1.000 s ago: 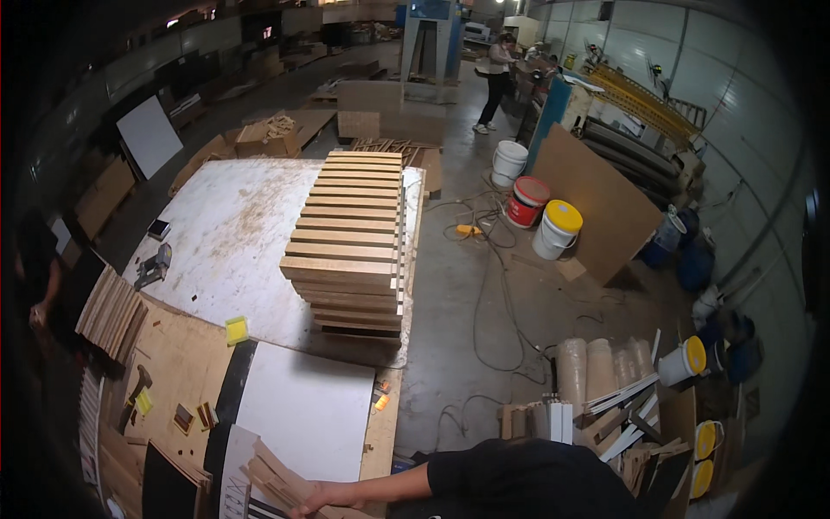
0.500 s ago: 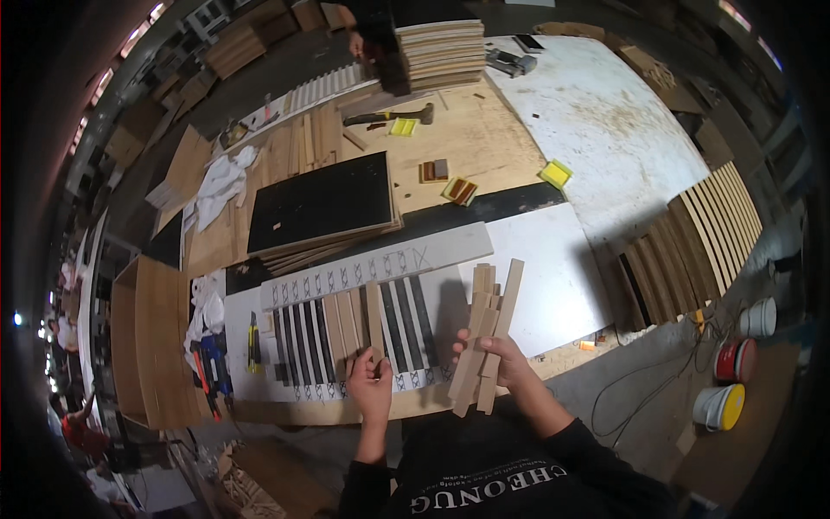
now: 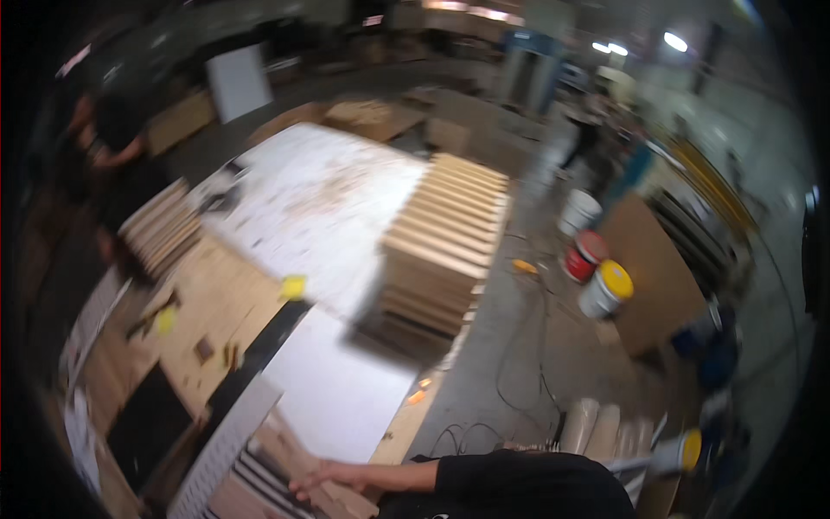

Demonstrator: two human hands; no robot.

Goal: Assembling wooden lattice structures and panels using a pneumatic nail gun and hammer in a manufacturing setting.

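The view is smeared by motion. At the lower edge my right hand [image 3: 322,478] is closed around a bundle of pale wooden strips [image 3: 287,444], which extend on both sides of it. Beside the fingers, on the worktable, lies a row of dark strips [image 3: 259,474]. A long whitish board with marks [image 3: 226,450] runs along the far side of that row. My left hand is out of the picture.
A slatted stack of wooden panels [image 3: 443,229] stands on the table's right side. On the floor beyond are a white bucket [image 3: 579,213], a red bucket [image 3: 586,253], a yellow-lidded bucket [image 3: 607,292] and a cable [image 3: 543,368]. Another person [image 3: 117,143] stands at far left.
My view has swung to the right, so the table has shifted left and downward. My left hand has left the picture. The strips are still in my right hand.
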